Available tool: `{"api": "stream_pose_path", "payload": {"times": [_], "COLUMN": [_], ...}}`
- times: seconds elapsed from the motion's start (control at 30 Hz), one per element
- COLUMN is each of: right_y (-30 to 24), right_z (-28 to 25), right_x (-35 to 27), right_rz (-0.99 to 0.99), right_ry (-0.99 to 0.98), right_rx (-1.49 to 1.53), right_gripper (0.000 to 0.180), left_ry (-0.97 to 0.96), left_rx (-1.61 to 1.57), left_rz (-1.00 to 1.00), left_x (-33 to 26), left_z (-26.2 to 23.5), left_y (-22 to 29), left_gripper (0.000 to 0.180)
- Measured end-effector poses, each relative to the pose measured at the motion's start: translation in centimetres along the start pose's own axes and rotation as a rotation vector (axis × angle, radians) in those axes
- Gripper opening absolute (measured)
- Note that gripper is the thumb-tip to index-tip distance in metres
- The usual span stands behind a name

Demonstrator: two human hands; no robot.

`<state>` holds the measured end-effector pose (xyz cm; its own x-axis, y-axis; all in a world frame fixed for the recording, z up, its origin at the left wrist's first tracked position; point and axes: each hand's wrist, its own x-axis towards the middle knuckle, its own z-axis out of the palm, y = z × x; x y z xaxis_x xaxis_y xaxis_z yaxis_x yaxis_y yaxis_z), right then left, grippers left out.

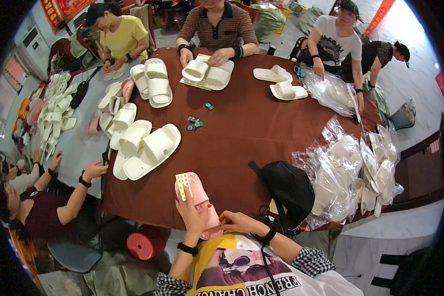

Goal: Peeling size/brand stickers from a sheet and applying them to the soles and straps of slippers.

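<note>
A pair of pink slippers (198, 191) rests at the near edge of the table, right in front of me. My left hand (194, 217) grips them from the left side, and a pale yellow sticker sheet (180, 187) lies under its fingers over the toe end. At the slippers' near end, my right hand (236, 221) pinches with its fingertips close to the strap; whatever it may hold is too small to make out. Black bands circle both my wrists. Left of the slippers lie pairs of white slippers (158, 148).
Bagged white slippers (338, 172) are heaped on the right, beside a black bag (287, 190). Small green packets (198, 124) lie mid-table on the brown tablecloth (232, 158). Co-workers sit around the far and left sides, one handling white slippers (217, 74). A red stool (142, 245) stands below left.
</note>
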<state>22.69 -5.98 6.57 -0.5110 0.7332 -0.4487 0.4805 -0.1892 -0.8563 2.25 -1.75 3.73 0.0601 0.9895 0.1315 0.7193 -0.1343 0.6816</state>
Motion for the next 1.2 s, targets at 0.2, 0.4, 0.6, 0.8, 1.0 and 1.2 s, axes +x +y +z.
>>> {"api": "stream_pose_path", "payload": {"times": [0.2, 0.4, 0.6, 0.8, 1.0, 1.2], "right_y": [-1.1, 1.5, 1.2, 2.8, 2.6, 2.9], "right_z": [0.3, 1.4, -0.7, -0.7, -0.9, -1.2], "right_x": [0.1, 0.9, 0.1, -0.3, 0.0, 0.2], "right_rz": [-0.026, -0.477, -0.103, -0.101, -0.075, -0.048], "right_ry": [-0.33, -0.084, 0.085, 0.18, 0.188, 0.192], "right_rx": [-0.045, -0.254, -0.021, -0.046, -0.071, -0.004], "right_gripper": [0.055, 0.052, 0.04, 0.038, 0.035, 0.031], "left_ry": [-0.091, -0.227, -0.176, -0.058, -0.075, 0.083], "left_rx": [0.074, 0.158, 0.392, 0.493, 0.56, 0.54], "left_rz": [0.027, 0.106, 0.401, 0.355, 0.374, 0.283], "left_x": [-4.0, -5.5, -3.8, 2.2, 7.5, 12.9], "left_z": [-1.4, -2.6, -2.7, -5.4, -8.2, -10.9], "left_y": [2.9, 2.4, -1.2, -4.5, -8.9, -13.0], "left_gripper": [0.101, 0.1, 0.075, 0.069, 0.084, 0.092]}}
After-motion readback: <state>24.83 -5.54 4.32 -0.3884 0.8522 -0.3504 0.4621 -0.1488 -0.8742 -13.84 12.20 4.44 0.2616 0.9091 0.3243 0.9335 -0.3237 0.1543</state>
